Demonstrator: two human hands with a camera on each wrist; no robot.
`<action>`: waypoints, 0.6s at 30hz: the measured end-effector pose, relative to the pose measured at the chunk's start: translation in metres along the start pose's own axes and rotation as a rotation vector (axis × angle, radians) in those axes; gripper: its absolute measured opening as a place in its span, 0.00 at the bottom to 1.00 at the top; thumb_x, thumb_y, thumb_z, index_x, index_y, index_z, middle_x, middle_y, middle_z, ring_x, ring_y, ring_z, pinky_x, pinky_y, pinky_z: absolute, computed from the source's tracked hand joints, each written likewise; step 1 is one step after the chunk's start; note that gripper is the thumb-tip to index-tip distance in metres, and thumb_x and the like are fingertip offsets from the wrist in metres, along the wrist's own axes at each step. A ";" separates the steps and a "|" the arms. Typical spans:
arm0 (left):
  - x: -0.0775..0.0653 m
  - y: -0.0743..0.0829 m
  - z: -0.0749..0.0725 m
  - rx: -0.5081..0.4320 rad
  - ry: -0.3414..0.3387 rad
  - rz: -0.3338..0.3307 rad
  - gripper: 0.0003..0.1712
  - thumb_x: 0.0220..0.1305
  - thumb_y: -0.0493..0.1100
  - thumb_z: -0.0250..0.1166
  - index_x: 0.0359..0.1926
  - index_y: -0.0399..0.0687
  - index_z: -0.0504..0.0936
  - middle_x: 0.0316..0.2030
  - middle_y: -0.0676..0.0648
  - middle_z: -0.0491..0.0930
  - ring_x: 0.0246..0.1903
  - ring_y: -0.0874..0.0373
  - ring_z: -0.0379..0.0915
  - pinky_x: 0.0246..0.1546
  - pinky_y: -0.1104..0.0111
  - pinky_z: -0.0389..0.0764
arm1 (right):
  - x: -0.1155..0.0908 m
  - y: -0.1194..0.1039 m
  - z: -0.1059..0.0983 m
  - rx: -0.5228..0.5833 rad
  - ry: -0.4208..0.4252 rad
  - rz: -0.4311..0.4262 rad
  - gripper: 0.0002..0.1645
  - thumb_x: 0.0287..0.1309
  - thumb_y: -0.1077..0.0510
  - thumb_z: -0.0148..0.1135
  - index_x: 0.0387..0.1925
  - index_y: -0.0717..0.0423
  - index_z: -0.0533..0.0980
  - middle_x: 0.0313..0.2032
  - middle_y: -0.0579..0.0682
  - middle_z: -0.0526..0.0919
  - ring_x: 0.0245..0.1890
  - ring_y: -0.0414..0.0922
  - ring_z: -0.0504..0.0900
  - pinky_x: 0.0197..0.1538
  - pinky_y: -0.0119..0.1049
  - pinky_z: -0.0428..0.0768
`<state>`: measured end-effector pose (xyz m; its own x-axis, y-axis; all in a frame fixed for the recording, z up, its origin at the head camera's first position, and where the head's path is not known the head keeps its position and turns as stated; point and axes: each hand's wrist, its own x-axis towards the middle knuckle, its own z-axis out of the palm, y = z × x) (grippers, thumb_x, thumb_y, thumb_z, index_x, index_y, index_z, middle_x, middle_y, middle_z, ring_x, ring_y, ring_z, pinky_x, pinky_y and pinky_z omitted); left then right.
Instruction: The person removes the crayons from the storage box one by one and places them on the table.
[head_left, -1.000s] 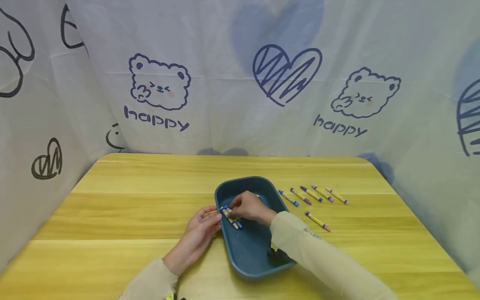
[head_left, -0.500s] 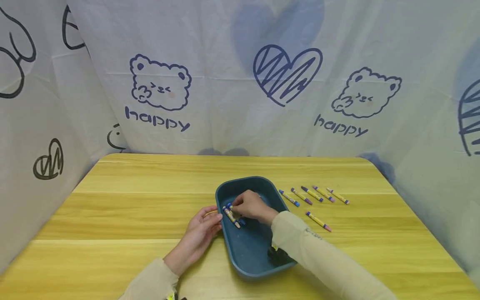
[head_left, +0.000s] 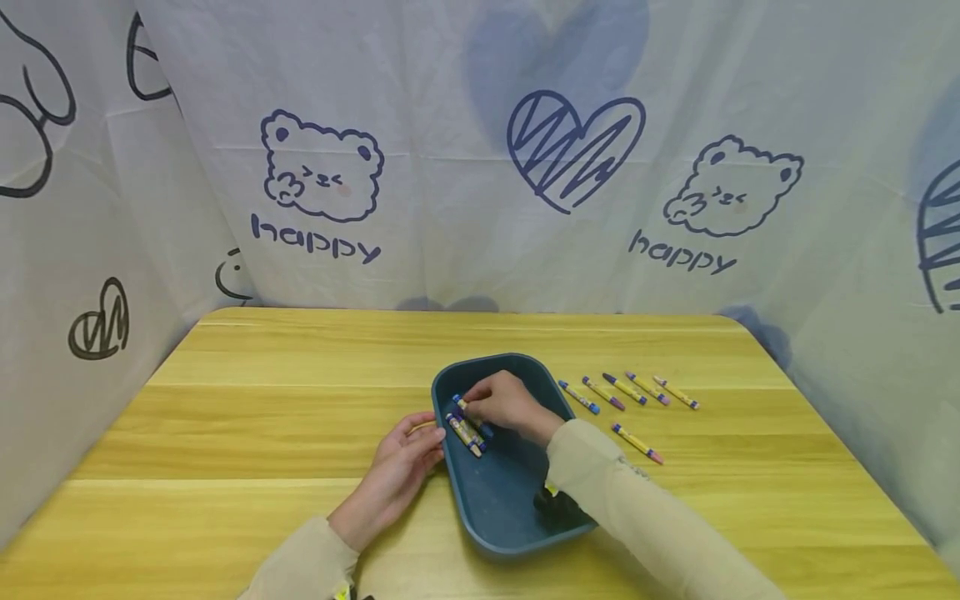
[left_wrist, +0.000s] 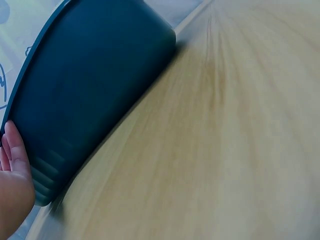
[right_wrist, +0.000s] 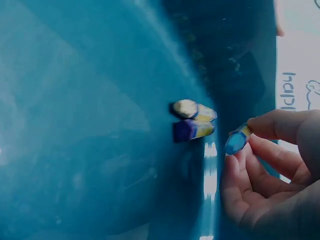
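Observation:
A dark teal plastic bin (head_left: pixel 498 508) stands on the table. Inside, along its left wall, a cream-tipped crayon (right_wrist: pixel 187 108) lies beside a dark-blue-tipped crayon (right_wrist: pixel 192 130). Just above them my right hand (head_left: pixel 504 402) pinches a light-blue-tipped crayon (right_wrist: pixel 237 141) between thumb and fingers, and its blue back end shows in the head view. My left hand (head_left: pixel 408 458) rests against the bin's outer left side with its fingers fairly straight. In the left wrist view, part of that hand (left_wrist: pixel 15 175) touches the bin wall; the remaining fingers are mostly hidden.
Right of the bin, several crayons lie in a slanted row, among them a blue crayon (head_left: pixel 579 397) and a dark-tipped crayon (head_left: pixel 624 388). A pink-tipped crayon (head_left: pixel 637 443) lies nearer the front. Patterned white cloth (head_left: pixel 450 233) hangs behind the wooden table (head_left: pixel 247 433).
My right hand has shifted slightly right and up with the light-blue-tipped crayon, which has come away from the other two in the bin. My left hand has stayed put.

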<state>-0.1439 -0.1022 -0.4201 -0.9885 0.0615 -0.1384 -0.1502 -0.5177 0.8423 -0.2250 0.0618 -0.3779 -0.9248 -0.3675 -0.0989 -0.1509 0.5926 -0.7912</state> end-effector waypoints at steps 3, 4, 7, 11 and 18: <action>0.000 0.001 0.000 -0.001 0.000 -0.006 0.16 0.63 0.25 0.54 0.52 0.34 0.67 0.36 0.46 0.77 0.31 0.61 0.74 0.36 0.74 0.77 | -0.002 -0.009 -0.007 0.060 0.020 0.017 0.11 0.59 0.61 0.65 0.42 0.61 0.83 0.37 0.51 0.84 0.29 0.41 0.80 0.35 0.35 0.80; 0.000 0.001 0.000 -0.004 0.000 -0.007 0.16 0.63 0.25 0.54 0.52 0.34 0.67 0.36 0.46 0.77 0.31 0.61 0.74 0.36 0.74 0.77 | -0.003 -0.012 -0.010 0.085 0.029 0.020 0.11 0.60 0.61 0.65 0.44 0.61 0.83 0.38 0.51 0.84 0.30 0.42 0.80 0.36 0.36 0.80; 0.000 0.000 0.000 -0.005 -0.002 0.001 0.16 0.64 0.25 0.53 0.52 0.33 0.67 0.36 0.46 0.77 0.31 0.61 0.74 0.36 0.74 0.77 | -0.006 -0.024 -0.019 0.149 0.052 0.019 0.13 0.61 0.59 0.64 0.46 0.60 0.82 0.42 0.52 0.83 0.33 0.43 0.80 0.40 0.40 0.81; 0.000 0.000 0.000 -0.003 -0.003 0.008 0.15 0.64 0.24 0.53 0.51 0.33 0.67 0.35 0.47 0.77 0.31 0.62 0.74 0.35 0.74 0.77 | -0.009 -0.034 -0.030 0.205 0.070 -0.014 0.14 0.59 0.59 0.66 0.46 0.61 0.81 0.42 0.53 0.84 0.37 0.45 0.81 0.42 0.40 0.81; 0.001 0.000 0.001 -0.008 0.003 0.006 0.15 0.64 0.24 0.54 0.51 0.33 0.67 0.36 0.46 0.78 0.30 0.62 0.74 0.35 0.74 0.77 | -0.016 -0.037 -0.043 0.222 0.107 -0.063 0.15 0.57 0.59 0.68 0.45 0.62 0.82 0.42 0.53 0.84 0.41 0.46 0.80 0.39 0.37 0.80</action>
<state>-0.1446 -0.1014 -0.4196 -0.9893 0.0558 -0.1349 -0.1440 -0.5246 0.8391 -0.2195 0.0769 -0.3208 -0.9494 -0.3140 0.0095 -0.1397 0.3948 -0.9081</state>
